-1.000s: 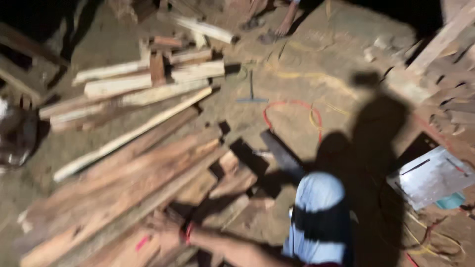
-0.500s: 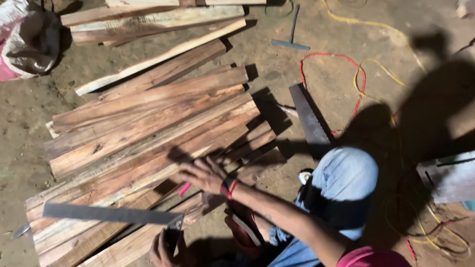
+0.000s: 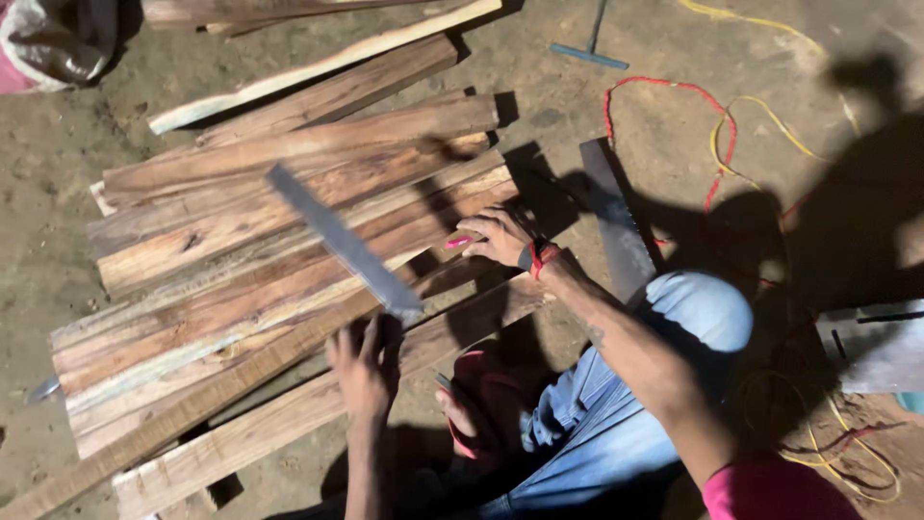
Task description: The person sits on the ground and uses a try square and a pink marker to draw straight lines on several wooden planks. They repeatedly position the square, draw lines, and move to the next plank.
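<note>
While your left hand [image 3: 364,371] grips the metal ruler [image 3: 342,243] and your right hand [image 3: 499,236] apparently pinches a pink marker [image 3: 459,242], the raised ruler could slip off the planks [image 3: 289,260]

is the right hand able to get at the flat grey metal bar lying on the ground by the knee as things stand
Probably yes: the right hand rests on the wooden planks holding a pink marker, and the flat grey metal bar lies close beside it with nothing between.
</note>
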A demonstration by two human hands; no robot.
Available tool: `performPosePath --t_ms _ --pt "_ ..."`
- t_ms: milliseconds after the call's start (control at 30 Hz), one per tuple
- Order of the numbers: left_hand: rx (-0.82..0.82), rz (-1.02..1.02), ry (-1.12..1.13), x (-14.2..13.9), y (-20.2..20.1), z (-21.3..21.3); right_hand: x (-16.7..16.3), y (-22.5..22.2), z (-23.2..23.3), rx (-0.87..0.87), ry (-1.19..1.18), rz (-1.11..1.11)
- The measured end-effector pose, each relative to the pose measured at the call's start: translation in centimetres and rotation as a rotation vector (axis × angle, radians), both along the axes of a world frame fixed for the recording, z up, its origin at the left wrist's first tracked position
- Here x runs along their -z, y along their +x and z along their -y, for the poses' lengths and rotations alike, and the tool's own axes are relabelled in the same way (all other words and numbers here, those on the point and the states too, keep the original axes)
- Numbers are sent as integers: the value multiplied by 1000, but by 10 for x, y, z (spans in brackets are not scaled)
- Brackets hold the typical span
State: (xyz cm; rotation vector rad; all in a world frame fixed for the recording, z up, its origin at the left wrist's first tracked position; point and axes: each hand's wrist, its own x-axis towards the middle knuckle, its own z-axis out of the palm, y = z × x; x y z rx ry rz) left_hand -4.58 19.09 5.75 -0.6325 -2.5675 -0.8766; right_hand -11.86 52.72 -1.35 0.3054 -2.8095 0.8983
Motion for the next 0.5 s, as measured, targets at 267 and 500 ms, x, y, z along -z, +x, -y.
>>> performPosePath --t_ms 267,500 --pt "161 131 -182 14 -36 -27 -3 3 27 -60 -171 66" --pt "151 171 -228 33 -40 -35 4 0 22 -111 -206 30"
